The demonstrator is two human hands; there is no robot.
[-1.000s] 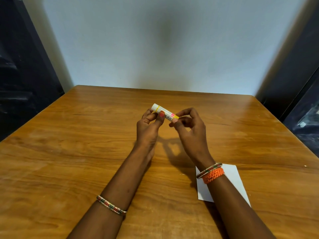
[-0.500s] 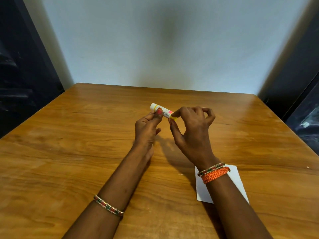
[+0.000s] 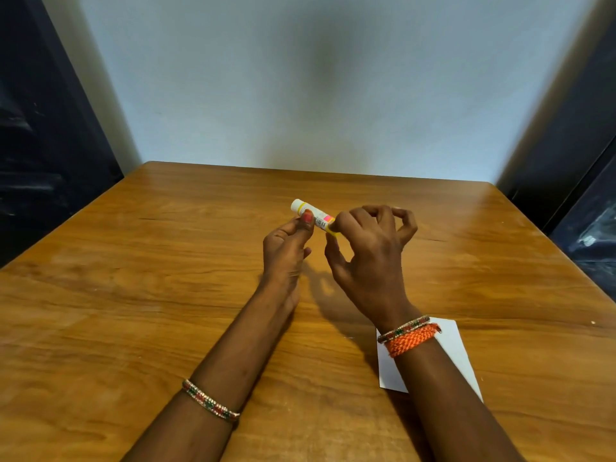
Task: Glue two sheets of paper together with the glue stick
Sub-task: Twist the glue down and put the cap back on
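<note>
A white glue stick (image 3: 311, 215) with yellow bands and a pink label is held above the middle of the wooden table (image 3: 133, 278), lying almost level. My left hand (image 3: 286, 255) pinches its body between thumb and fingers. My right hand (image 3: 370, 255) grips its right end with thumb and forefinger; the other fingers are curled loosely. That end is hidden by my fingers. White paper (image 3: 456, 348) lies flat on the table under my right forearm, partly covered by it; I cannot tell how many sheets it is.
A pale wall stands behind the table's far edge. Dark surfaces flank the table on both sides. Both my forearms, with bracelets on the wrists, stretch over the near half of the table.
My right hand has turned at the glue stick's right end, its fingers fanning out further. The stick has shifted slightly left with my left hand. The paper has not moved.
</note>
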